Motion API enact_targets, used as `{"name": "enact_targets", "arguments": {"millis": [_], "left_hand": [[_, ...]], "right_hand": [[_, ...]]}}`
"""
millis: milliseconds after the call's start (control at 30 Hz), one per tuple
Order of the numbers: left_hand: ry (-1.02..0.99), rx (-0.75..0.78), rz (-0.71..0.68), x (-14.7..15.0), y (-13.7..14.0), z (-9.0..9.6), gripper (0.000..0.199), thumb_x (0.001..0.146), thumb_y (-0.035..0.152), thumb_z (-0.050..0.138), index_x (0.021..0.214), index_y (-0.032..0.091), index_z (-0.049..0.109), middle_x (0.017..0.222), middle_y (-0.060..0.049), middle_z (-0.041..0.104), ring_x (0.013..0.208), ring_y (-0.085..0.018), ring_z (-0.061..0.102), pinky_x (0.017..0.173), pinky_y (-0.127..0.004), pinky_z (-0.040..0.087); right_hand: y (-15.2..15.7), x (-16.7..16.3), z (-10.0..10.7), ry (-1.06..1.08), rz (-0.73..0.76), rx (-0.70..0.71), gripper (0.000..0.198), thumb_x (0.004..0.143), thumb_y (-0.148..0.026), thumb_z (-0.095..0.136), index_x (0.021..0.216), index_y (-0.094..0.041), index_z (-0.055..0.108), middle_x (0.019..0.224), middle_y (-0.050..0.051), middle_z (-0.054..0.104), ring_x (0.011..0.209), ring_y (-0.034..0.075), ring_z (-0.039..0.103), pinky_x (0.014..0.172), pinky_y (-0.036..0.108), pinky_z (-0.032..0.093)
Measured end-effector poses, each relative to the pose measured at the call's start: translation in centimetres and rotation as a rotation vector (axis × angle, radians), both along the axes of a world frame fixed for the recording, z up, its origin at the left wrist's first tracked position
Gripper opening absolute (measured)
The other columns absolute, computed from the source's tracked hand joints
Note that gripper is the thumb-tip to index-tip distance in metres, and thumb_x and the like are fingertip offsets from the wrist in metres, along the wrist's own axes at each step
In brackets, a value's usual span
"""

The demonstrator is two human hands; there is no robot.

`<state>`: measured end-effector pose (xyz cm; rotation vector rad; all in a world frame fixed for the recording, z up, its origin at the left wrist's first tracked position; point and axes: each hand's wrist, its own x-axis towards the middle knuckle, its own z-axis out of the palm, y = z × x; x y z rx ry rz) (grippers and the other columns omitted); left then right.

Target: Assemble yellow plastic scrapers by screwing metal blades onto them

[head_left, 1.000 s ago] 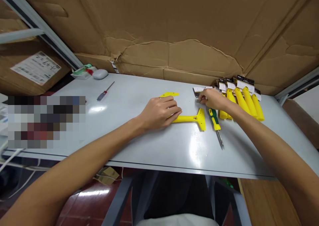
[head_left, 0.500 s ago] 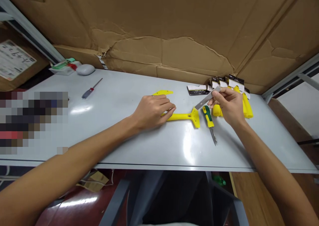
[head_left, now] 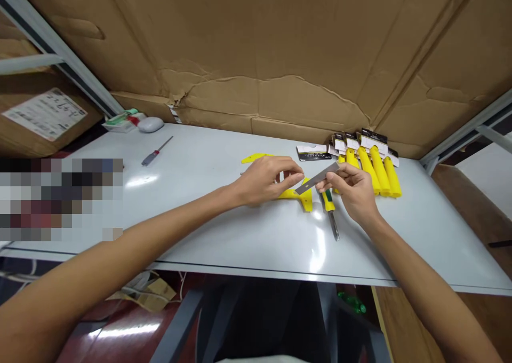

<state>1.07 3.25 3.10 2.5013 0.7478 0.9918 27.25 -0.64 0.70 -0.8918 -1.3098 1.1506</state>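
Observation:
My right hand (head_left: 354, 189) pinches a flat grey metal blade (head_left: 316, 179) between thumb and fingers, tilted above the head of a yellow scraper (head_left: 306, 202). Close to the blade's left end, my left hand (head_left: 270, 180) arches over the scraper's handle with thumb and forefinger apart and nothing visible between them. The hand hides most of that handle. Behind it lies a flat yellow piece (head_left: 256, 157), partly covered. A green-and-yellow screwdriver (head_left: 329, 204) rests just left of my right hand, its top end hidden by the fingers.
Several yellow scraper handles (head_left: 378, 171) with black-and-white cards lie at the right rear. A loose card (head_left: 312, 153) is beside them. Another screwdriver (head_left: 151, 157) and a grey computer mouse (head_left: 151, 124) sit at the left. A cardboard sheet (head_left: 256, 42) stands along the table's back.
My left hand has let go of the scraper handle, risen and moved right with its fingers parting. My right hand has brought the blade left and lower, over the scraper head. The view has shifted slightly.

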Motion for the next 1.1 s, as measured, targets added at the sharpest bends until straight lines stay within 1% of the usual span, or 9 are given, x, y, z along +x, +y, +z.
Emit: {"name": "enact_targets", "arguments": {"millis": [67, 133, 267, 400, 533, 667, 867, 1000, 1100], "left_hand": [[-0.007, -0.078, -0.053, 0.6, 0.2, 0.1, 0.032, 0.115, 0.039, 0.061, 0.101, 0.020, 0.083, 0.095, -0.003, 0.084, 0.082, -0.016, 0.072, 0.071, -0.027, 0.052], [-0.048, -0.132, -0.094, 0.9, 0.3, -0.3, 0.030, 0.113, 0.039, 0.065, 0.101, 0.020, 0.083, 0.094, -0.003, 0.084, 0.082, -0.015, 0.072, 0.071, -0.026, 0.052], [-0.139, -0.134, -0.098, 0.7, -0.4, -1.7, 0.021, 0.110, 0.030, 0.071, 0.096, 0.019, 0.082, 0.087, -0.002, 0.081, 0.076, -0.013, 0.069, 0.070, -0.024, 0.054], [-0.168, -0.108, -0.080, 0.3, -1.8, -2.4, 0.017, 0.110, 0.023, 0.073, 0.096, 0.018, 0.081, 0.086, -0.001, 0.078, 0.075, -0.011, 0.067, 0.072, -0.023, 0.053], [-0.188, -0.176, -0.063, 0.2, -2.8, -2.7, 0.013, 0.107, 0.021, 0.076, 0.095, 0.017, 0.079, 0.087, 0.000, 0.078, 0.076, -0.010, 0.067, 0.073, -0.022, 0.053], [-0.239, -0.314, -0.019, 0.3, -3.2, -2.9, 0.015, 0.106, 0.027, 0.077, 0.094, 0.019, 0.079, 0.088, 0.000, 0.079, 0.077, -0.010, 0.069, 0.073, -0.022, 0.054], [-0.307, -0.536, 0.064, 0.5, -3.4, -2.5, 0.027, 0.102, 0.043, 0.084, 0.088, 0.020, 0.078, 0.090, -0.001, 0.080, 0.076, -0.012, 0.067, 0.072, -0.026, 0.052], [-0.325, -0.655, 0.011, 0.4, -3.2, -2.2, 0.023, 0.096, 0.040, 0.089, 0.093, 0.019, 0.080, 0.096, -0.003, 0.080, 0.085, -0.014, 0.071, 0.077, -0.025, 0.057], [-0.412, -0.783, -0.039, 0.2, -3.0, -1.8, 0.030, 0.089, 0.041, 0.097, 0.093, 0.019, 0.078, 0.092, -0.003, 0.077, 0.077, -0.013, 0.071, 0.070, -0.025, 0.060]], "right_hand": [[-0.1, -0.3, 0.0, 0.005, 0.001, 0.012, 0.042, 0.085, -0.055, 0.103, 0.087, -0.021, 0.080, 0.080, 0.004, 0.084, 0.069, 0.017, 0.081, 0.074, 0.030, 0.074], [-0.2, -0.6, 0.0, 0.004, 0.003, 0.005, 0.045, 0.082, -0.058, 0.104, 0.088, -0.021, 0.079, 0.079, 0.004, 0.083, 0.069, 0.018, 0.081, 0.074, 0.030, 0.074], [-0.8, -1.2, 0.1, -0.005, 0.047, -0.038, 0.048, 0.080, -0.059, 0.105, 0.088, -0.020, 0.077, 0.076, 0.004, 0.082, 0.068, 0.018, 0.081, 0.072, 0.031, 0.073], [-1.3, -1.4, 0.0, -0.010, 0.084, -0.043, 0.042, 0.088, -0.055, 0.102, 0.091, -0.020, 0.077, 0.078, 0.004, 0.084, 0.072, 0.020, 0.085, 0.070, 0.029, 0.073], [-1.7, -1.6, -0.1, -0.020, 0.116, -0.007, 0.032, 0.096, -0.048, 0.096, 0.095, -0.019, 0.082, 0.083, 0.006, 0.086, 0.074, 0.019, 0.086, 0.073, 0.029, 0.075], [-2.0, -1.8, -0.1, -0.014, 0.124, -0.003, 0.030, 0.098, -0.046, 0.095, 0.095, -0.019, 0.081, 0.087, 0.007, 0.087, 0.076, 0.020, 0.087, 0.075, 0.030, 0.076], [-2.0, -1.8, -0.1, 0.001, 0.050, -0.009, 0.033, 0.097, -0.047, 0.096, 0.094, -0.020, 0.076, 0.088, 0.006, 0.087, 0.079, 0.021, 0.088, 0.079, 0.034, 0.078], [-2.0, -1.6, -0.1, 0.035, 0.046, -0.001, 0.031, 0.097, -0.042, 0.096, 0.093, -0.021, 0.075, 0.086, 0.004, 0.086, 0.079, 0.022, 0.088, 0.077, 0.035, 0.079], [-1.9, -1.4, -0.2, 0.055, 0.050, 0.016, 0.030, 0.094, -0.039, 0.098, 0.093, -0.021, 0.074, 0.088, 0.003, 0.086, 0.078, 0.022, 0.088, 0.072, 0.032, 0.077]]}}
